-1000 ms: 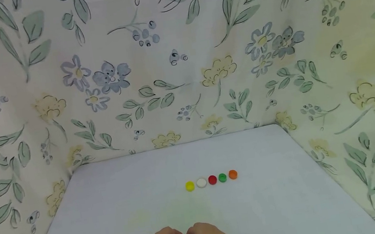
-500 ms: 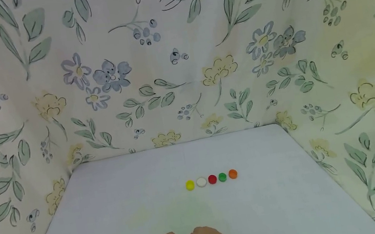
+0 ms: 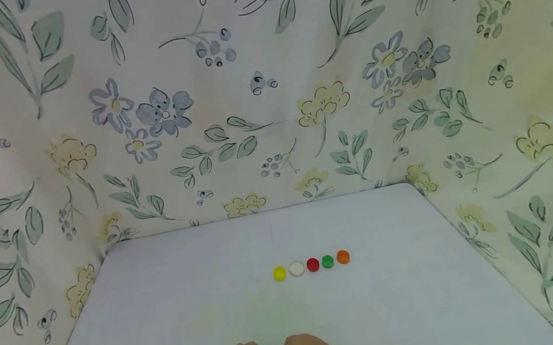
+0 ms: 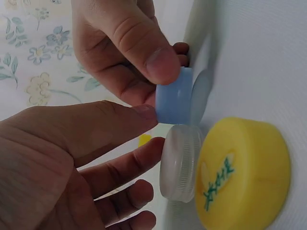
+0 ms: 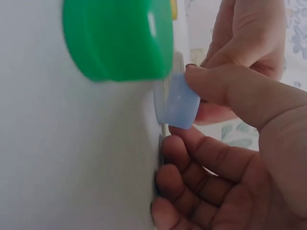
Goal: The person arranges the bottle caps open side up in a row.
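A light blue bottle cap [image 4: 173,98] stands between the two hands near the table's front edge. My right hand [image 5: 230,158] pinches it; in the right wrist view the thumb lies on its side and the index finger is at its lower edge. My left hand [image 4: 72,158] touches the blue cap with its thumb tip, its other fingers loosely bent. The left index fingertip lies beside a clear ribbed cap [image 4: 180,163]. Nearer the left wrist camera sits a large yellow cap [image 4: 249,177] with green markings. A green cap [image 5: 120,40] looms near the right wrist camera.
Further back on the white table [image 3: 190,279] lies a row of small caps: yellow [image 3: 279,273], white [image 3: 296,268], red [image 3: 313,264], green [image 3: 327,261] and orange [image 3: 343,257]. A floral curtain [image 3: 243,83] encloses the table at the back and sides.
Both hands have shifted slightly toward the table's front edge, and their fingertips have come closer together around the blue cap. The row of caps stays put.
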Demonstrator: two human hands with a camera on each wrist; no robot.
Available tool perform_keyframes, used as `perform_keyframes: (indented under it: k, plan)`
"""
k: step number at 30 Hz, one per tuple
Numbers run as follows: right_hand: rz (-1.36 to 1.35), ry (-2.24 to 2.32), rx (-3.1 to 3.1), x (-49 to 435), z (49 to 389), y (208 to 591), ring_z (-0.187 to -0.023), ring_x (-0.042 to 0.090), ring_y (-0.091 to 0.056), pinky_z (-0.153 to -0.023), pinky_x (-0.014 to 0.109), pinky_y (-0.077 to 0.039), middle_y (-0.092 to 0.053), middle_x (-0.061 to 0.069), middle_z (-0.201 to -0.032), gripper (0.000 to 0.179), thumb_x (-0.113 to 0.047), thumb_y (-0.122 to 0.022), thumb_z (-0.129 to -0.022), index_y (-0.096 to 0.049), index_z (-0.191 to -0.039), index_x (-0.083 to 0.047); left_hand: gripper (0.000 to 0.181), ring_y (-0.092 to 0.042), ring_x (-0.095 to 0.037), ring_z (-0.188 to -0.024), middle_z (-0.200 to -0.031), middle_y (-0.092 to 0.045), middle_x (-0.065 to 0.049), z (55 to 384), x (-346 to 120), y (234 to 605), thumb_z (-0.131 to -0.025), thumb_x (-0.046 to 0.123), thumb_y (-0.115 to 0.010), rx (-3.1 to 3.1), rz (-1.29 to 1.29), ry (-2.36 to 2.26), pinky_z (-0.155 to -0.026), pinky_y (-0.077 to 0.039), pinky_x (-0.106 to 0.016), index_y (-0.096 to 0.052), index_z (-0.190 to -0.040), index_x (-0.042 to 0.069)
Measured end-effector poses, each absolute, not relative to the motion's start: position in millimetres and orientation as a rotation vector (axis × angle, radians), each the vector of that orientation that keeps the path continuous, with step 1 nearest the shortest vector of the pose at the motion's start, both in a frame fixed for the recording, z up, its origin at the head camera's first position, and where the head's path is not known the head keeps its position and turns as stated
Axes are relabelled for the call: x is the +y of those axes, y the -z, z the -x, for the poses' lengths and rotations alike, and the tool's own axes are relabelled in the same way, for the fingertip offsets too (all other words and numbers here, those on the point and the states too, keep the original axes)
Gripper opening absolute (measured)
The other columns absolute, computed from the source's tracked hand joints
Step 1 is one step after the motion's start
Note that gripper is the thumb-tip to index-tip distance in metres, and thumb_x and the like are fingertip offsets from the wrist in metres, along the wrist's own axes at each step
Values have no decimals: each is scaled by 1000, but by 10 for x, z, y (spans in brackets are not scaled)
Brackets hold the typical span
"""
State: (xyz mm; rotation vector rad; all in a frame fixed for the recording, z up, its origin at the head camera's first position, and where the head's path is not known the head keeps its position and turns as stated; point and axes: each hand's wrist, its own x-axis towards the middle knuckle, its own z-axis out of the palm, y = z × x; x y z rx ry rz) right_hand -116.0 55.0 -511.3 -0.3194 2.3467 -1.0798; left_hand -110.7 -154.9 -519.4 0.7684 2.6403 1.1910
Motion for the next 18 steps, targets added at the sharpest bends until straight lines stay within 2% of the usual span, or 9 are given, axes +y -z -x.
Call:
perform_keyframes:
  k: [3,5,8,12,18]
  plan:
    - [333,1193,2284,568,1199,5132,-70,14,-55,-59,38,-47,-60,-11,-80,18,-38,-73,-78,-65,-88,-25,6,-45,-3,-79,-85,-57,17,1152,-1550,5177,-85,18,-69,2683,-864,-1176,-65,-40,-23,-71,-88,23]
    - [394,1235,2268,588,1251,5128,-68,13,-56,-60,35,-48,-61,-9,-77,13,-35,-70,-81,-67,-87,-24,8,-46,-4,-79,-87,-59,16,1175,-1551,5176,-84,17,-70,2710,-938,-1198,-65,-40,-23,-71,-91,22]
    - [487,1323,2235,625,1301,5115,-66,12,-57,-57,30,-46,-64,-7,-74,13,-35,-67,-84,-68,-86,-22,15,-49,-6,-81,-91,-60,16,1161,-1563,5174,-85,18,-70,2707,-948,-1268,-66,-43,-24,-68,-99,23]
    - [517,1363,2208,643,1393,5107,-71,8,-57,-63,27,-47,-65,-10,-79,19,-38,-64,-87,-70,-89,-20,21,-52,-9,-81,-92,-61,14,1205,-1552,5145,-83,15,-71,2742,-982,-1281,-65,-44,-25,-68,-104,20]
    - [536,1435,2209,640,1496,5096,-66,9,-57,-59,26,-48,-66,-8,-81,21,-37,-61,-90,-72,-93,-19,19,-50,-7,-73,-84,-61,14,1242,-1518,5122,-85,16,-70,2857,-1016,-1305,-61,-43,-23,-69,-103,17]
